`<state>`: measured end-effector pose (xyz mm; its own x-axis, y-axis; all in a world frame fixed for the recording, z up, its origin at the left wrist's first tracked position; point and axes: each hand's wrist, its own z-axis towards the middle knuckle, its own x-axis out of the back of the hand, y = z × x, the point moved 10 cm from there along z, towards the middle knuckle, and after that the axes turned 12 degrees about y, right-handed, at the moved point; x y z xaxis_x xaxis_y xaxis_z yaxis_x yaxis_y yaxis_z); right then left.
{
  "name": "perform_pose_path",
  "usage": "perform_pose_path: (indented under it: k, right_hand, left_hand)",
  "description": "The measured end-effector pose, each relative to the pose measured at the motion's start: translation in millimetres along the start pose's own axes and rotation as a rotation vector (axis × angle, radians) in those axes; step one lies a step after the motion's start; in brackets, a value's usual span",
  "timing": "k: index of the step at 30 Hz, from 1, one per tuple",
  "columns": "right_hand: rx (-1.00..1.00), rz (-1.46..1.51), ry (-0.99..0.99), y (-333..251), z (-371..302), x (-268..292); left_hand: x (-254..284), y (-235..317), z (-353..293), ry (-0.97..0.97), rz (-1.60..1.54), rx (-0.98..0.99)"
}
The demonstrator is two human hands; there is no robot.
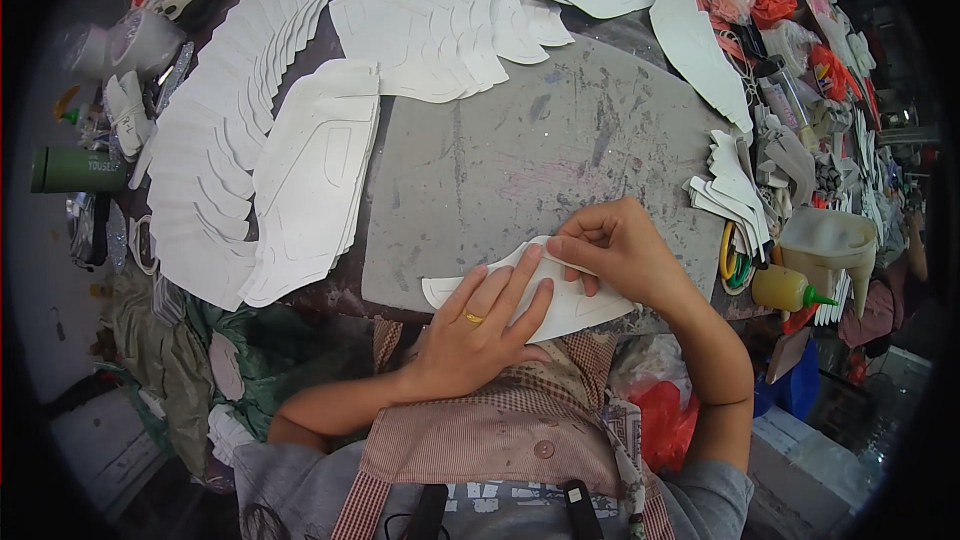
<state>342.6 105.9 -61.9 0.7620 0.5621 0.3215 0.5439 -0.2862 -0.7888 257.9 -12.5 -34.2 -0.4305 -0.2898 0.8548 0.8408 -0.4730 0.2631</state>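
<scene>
A white cut-out shoe-upper piece [585, 313] with curved edges lies at the near edge of a grey, scuffed work board [480, 170]. My left hand [482, 325], with a gold ring, rests flat on it, fingers spread. My right hand [622, 255] pinches its upper edge between thumb and fingers; whether a smaller part is in the pinch is hidden. Left of the board stands a thick stack of similar white pieces [310, 175] with drawn outlines. Beyond my hands, more overlapping white pieces [420, 35] reach onto the board's far edge.
A long fan of white pieces [215, 130] curves along the left. On the right are a small white stack [732, 185], coloured rings [738, 265], a yellow bottle with a green nozzle [778, 288] and a beige container [828, 240]. A green flask [85, 170] lies far left.
</scene>
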Motion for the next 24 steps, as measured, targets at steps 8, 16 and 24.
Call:
perform_pose_path:
  k: [8, 16, 24]
  right_hand:
    - [-0.054, 0.094, -0.063, 3.1, 0.9, 0.9]
    - [-0.001, 0.025, -0.022, 1.4, 1.1, -1.8]
    - [-0.023, -0.020, -0.013, 0.9, 1.3, -2.9]
  left_hand:
    - [-0.2, 5.5, -4.2, 0.038, 0.083, -0.096]
    - [-0.7, 1.4, -2.0, -0.004, 0.050, -0.041]
    - [-0.1, 1.2, -3.4, 0.031, -0.015, -0.023]
